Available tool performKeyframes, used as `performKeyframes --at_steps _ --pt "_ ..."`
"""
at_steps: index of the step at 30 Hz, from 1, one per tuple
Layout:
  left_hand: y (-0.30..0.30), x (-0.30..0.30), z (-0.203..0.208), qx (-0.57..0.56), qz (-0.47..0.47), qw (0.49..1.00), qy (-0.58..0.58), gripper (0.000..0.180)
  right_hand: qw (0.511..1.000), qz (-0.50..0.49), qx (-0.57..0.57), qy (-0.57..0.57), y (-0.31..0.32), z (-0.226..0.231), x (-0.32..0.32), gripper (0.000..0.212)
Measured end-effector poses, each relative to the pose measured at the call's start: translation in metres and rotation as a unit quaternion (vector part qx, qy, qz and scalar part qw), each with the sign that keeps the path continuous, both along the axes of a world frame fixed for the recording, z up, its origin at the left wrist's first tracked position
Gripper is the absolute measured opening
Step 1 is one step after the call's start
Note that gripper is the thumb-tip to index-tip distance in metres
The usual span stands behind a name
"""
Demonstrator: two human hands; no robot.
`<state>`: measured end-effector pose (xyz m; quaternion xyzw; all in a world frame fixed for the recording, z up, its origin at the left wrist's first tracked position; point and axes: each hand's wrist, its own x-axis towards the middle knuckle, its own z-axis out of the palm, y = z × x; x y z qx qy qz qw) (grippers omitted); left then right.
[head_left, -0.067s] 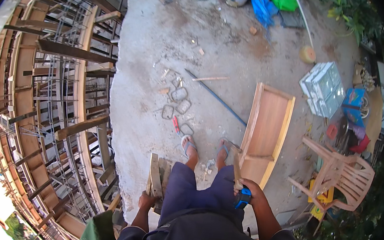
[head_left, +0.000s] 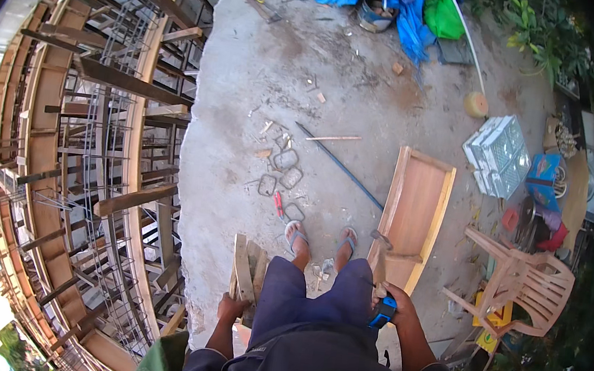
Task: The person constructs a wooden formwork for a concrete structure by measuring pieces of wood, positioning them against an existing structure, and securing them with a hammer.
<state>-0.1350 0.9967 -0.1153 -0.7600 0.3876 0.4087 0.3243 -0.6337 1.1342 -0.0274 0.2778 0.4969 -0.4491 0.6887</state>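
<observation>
My right hand (head_left: 394, 297) is closed round the wooden handle of a hammer (head_left: 380, 265). Its metal head points away from me, over the near end of a long wooden frame (head_left: 412, 206) with a brown panel. A blue and black device (head_left: 383, 313) sits against that hand or wrist; how it is held there I cannot make out. At my left side, my left hand (head_left: 231, 308) is closed on the near end of a wooden board (head_left: 241, 267), beside my thigh. Its fingertips are partly hidden.
Bent wire rings (head_left: 285, 159), a red-handled tool (head_left: 279, 204) and a dark blue bar (head_left: 343, 165) lie ahead on the concrete. The slab's edge (head_left: 185, 173) drops to timber formwork and rebar at left. A plastic chair (head_left: 520, 281) and white crates (head_left: 499, 157) stand at right.
My view has shifted, so the floor things appear slightly lower and further right. The hammer has swung a little to the right in my right hand. My left hand stays on the board.
</observation>
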Motion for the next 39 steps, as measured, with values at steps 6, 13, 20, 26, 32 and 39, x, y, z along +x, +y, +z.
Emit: performKeyframes --at_steps 6,13,20,26,32,39 --pt "-0.042 0.013 -0.010 -0.048 0.010 0.998 0.038 0.088 0.997 -0.013 0.014 0.074 -0.004 0.017 -0.013 0.023" --pt "-0.107 -0.003 0.022 -0.033 -0.004 0.999 0.013 0.089 0.997 0.054 0.036 0.033 -0.023 0.012 -0.061 0.026" --pt "-0.172 -0.025 0.056 -0.033 -0.013 0.999 -0.041 0.090 0.989 0.139 0.048 -0.005 -0.065 -0.029 -0.099 0.029" --pt "-0.229 -0.071 0.100 -0.071 0.027 0.996 -0.044 0.089 0.961 0.273 0.042 -0.025 -0.147 -0.019 -0.139 0.032" --pt "-0.263 -0.090 0.111 -0.124 0.060 0.989 -0.047 0.088 0.933 0.358 0.037 0.007 -0.240 0.029 -0.162 0.032" --pt "-0.301 -0.083 0.106 -0.160 0.111 0.981 -0.007 0.089 0.935 0.353 0.018 -0.013 -0.282 0.022 -0.176 0.031"
